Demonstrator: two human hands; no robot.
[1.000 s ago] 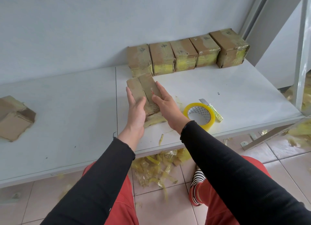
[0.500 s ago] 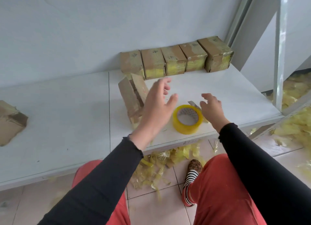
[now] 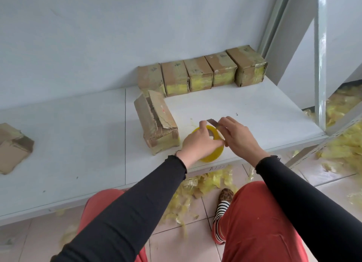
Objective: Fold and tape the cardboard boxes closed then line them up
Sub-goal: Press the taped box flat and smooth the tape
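head view, frame centre: my left hand [image 3: 201, 142] grips the tape roll [image 3: 210, 145]; right hand [image 3: 238, 138] pinches the knife [image 3: 213, 122]. i should keep the blade tilted away from my fingers.

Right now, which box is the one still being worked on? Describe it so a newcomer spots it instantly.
Start at the row of five taped boxes against the wall on the white table. Just in front of the row's left end lies a lone box, left of the yellow tape roll the left hand grips. Unlike the row, its top flaps gape untaped.
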